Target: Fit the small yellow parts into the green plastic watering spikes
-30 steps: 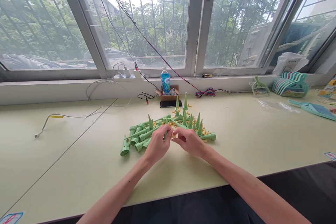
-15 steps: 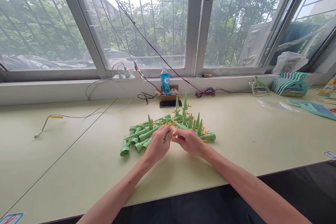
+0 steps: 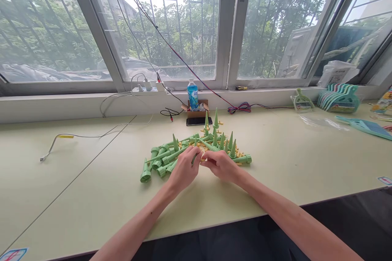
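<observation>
My left hand (image 3: 185,167) is closed around a green plastic watering spike (image 3: 195,142). Its tip shows above my fingers, and most of it is hidden by them. Close beside it, my right hand (image 3: 220,165) pinches a small yellow piece (image 3: 202,158) against the spike; the fingers cover much of this piece. Behind both hands lies a pile of green spikes (image 3: 165,157), some on their sides. Several upright spikes (image 3: 215,120) stand at the back and right of the pile, a few with yellow pieces in them. Loose yellow pieces (image 3: 240,153) are scattered among them.
Beyond the pile are a black phone (image 3: 199,121), a small cardboard box (image 3: 202,113) and a blue bottle (image 3: 192,96). A coiled cable (image 3: 240,107) lies by the sill. Dustpans (image 3: 338,100) stand at the right; a white cable (image 3: 92,136) crosses the left.
</observation>
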Tool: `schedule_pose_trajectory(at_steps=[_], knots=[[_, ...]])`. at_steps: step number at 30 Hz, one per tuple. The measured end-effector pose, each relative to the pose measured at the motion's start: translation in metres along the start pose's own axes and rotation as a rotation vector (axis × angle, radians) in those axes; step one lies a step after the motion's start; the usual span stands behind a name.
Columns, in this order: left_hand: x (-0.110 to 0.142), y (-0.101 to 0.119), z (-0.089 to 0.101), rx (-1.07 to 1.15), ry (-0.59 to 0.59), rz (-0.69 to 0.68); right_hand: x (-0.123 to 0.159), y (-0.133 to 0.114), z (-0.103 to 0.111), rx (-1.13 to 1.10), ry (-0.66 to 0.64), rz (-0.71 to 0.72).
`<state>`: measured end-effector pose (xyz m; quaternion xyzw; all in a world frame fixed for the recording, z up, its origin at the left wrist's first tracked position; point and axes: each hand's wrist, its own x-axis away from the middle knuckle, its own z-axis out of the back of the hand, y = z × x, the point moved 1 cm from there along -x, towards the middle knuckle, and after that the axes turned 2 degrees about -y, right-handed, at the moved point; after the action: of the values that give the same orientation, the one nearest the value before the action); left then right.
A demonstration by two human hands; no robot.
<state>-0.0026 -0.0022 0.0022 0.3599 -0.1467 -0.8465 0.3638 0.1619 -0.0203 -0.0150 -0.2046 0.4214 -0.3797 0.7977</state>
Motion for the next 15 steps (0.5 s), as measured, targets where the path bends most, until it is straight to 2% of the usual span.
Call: schedule_pose_trajectory(at_steps=[10,15], knots=[[0.0001,0.0004,0.0005,-0.028,0.010,-0.030,-0.0003,0.0016,-0.0016,-0.008,0.006,-0.024],[-0.0012,0.0007,0.0020,0.034,0.051,0.024,0.0006,-0.0017,-0.0004,-0.016,0.051,-0.044]])
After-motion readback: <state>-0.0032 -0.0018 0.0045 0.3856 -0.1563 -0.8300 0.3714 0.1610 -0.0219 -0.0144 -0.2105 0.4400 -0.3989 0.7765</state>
